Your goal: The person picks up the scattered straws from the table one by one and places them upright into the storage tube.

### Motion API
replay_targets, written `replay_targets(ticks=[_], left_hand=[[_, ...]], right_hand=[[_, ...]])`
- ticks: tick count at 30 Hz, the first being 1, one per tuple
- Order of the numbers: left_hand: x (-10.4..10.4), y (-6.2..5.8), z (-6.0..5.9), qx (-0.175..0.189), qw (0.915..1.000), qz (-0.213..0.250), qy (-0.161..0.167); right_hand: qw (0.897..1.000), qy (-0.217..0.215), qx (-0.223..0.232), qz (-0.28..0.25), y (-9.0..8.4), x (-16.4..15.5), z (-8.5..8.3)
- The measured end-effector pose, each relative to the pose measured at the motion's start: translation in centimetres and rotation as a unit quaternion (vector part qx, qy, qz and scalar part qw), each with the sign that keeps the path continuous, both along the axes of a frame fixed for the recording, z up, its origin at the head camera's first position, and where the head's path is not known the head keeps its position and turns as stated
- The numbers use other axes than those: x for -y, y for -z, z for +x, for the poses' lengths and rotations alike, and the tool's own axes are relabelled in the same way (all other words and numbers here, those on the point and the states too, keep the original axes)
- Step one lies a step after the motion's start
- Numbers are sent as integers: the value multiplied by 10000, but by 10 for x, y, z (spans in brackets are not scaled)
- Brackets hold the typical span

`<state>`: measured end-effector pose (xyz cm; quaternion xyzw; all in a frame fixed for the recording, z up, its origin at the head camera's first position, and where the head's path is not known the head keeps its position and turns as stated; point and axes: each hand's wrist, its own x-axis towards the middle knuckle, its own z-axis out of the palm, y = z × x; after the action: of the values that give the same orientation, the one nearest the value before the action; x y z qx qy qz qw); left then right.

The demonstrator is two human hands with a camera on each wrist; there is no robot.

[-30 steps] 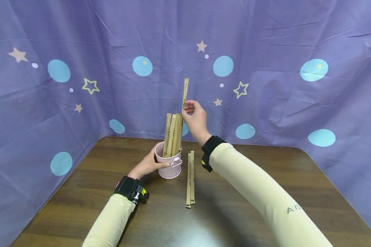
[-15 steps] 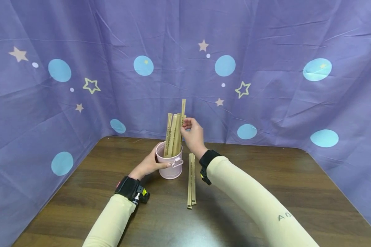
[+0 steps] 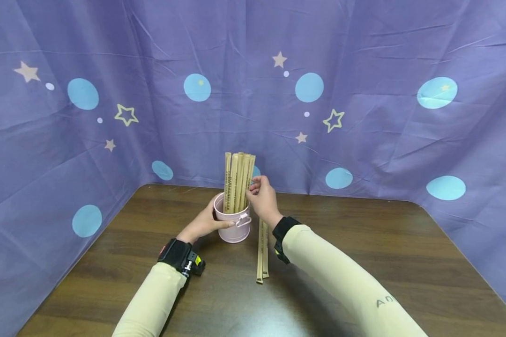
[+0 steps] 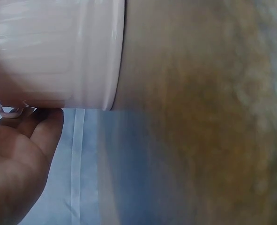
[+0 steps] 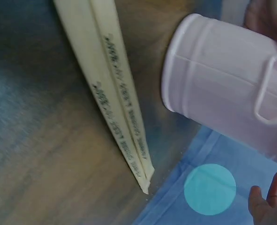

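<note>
**Another wrapped stick going into the pink bucket, two left on the table**

Since a second ago, the right hand [image 3: 262, 199] has been coming down from well above the pink bucket [image 3: 233, 225], and the wrapped stick it was holding high is now sitting level with the others in the bundle of wrapped sticks [image 3: 238, 181]. That hand is now hovering at the right side of the bundle, fingertips lightly curled and touching or pinching the outermost stick; whether it is gripping or already letting go cannot be told from the head view.

The left hand [image 3: 204, 224] is steadying the bucket, its fingers wrapping around the left wall and the thumb lying across the front near the small handle. In the left wrist view the palm [image 4: 14, 164] is showing just beside the bucket's white-pink wall [image 4: 58, 51].

Five or so sticks are standing upright in the bucket, near the far edge of the wooden table [image 3: 362, 262]. Two wrapped sticks [image 3: 262, 252] are lying side by side on the table just to the right of the bucket, under the right wrist; the right wrist view is showing them touching each other [image 5: 115, 93], printed faces up. Judging from this, most of the loading is looking done, with those two remaining outside.
</note>
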<state>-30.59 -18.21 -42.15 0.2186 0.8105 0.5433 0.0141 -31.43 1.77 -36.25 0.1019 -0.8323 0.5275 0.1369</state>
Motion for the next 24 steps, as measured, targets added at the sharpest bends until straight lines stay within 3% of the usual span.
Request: replay_targets(ticks=[5, 9, 16, 20, 24], left_hand=[[-1, -4, 1, -52, 9999, -89, -66], [-7, -7, -1, -183, 9996, -211, -6], [-8, -9, -2, -259, 9993, -217, -157], [-6, -6, -2, -197, 9997, -107, -111], [-5, -3, -2, -147, 9999, -30, -64]], right_hand=[[10000, 16, 56, 6, 8, -6, -2], [9994, 319, 127, -101, 13, -19, -6], [9973, 370, 464, 427, 25, -39, -10], [9892, 298, 1107, 915, 36, -45, -10], [9750, 63, 2072, 805, 46, -48, -9]])
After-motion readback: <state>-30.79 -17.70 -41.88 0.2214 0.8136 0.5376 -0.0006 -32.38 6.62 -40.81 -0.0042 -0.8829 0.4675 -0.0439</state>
